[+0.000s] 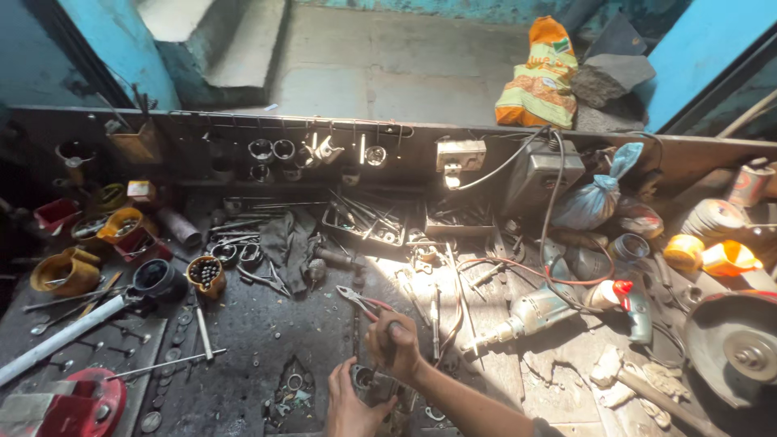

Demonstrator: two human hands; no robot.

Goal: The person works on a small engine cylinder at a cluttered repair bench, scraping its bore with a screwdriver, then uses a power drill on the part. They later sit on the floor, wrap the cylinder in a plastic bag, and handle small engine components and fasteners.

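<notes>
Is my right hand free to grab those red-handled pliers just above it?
Probably not right away: the right hand is closed around a tool handle, though the pliers lie uncovered close by on the workbench.

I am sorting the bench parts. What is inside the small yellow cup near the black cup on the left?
The small yellow cup holds many small dark round balls, like bearing balls, filling it near the rim. What lies under the top layer is covered. The black cup stands beside it.

Open dark bench patch left of centre, between the pliers (pixel 358 301) and the loose bolt (pixel 202 332); a hand could pass there. Right side blocked by the electric drill (pixel 530 311), red cable (pixel 518 267) and grinder disc (pixel 732 344); rear crowded by tool trays (pixel 364 222).
</notes>
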